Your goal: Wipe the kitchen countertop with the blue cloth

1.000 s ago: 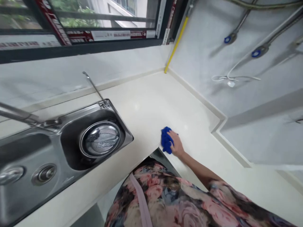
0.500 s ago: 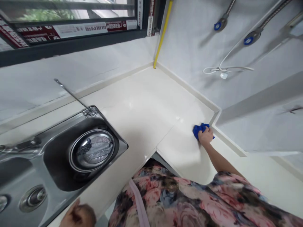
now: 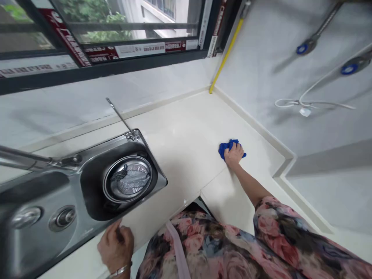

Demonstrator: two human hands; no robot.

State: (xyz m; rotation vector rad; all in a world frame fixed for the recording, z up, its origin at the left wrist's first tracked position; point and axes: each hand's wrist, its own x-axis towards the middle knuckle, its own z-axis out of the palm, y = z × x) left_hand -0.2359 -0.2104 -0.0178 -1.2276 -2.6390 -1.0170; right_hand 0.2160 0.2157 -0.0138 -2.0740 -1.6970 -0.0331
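My right hand [image 3: 234,155] presses down on a crumpled blue cloth [image 3: 225,149], fingers closed over it, on the cream countertop [image 3: 186,143]. The cloth lies just beyond the seam where two counter sections meet. At the front rim of the steel sink [image 3: 161,181], my left hand [image 3: 116,242] rests on the counter edge with loosely curled fingers; thumb and forefinger are apart and no object shows between them. A round steel colander [image 3: 109,185] sits in the sink's right basin, holding a crumpled clear plastic piece [image 3: 136,180] and something dark.
A thin metal spout [image 3: 119,114] rises from the sink's back corner, and a larger tap [image 3: 26,157] stands further left. A yellow pipe [image 3: 226,56] runs down the wall corner. A coiled white cable [image 3: 299,102] and blue-capped valves [image 3: 302,49] are on the right wall.
My right hand has slid the blue cloth away from the right-hand wall edge, leftward and farther back across the seam. The head view has turned left, showing more of the sink, window and left hand.
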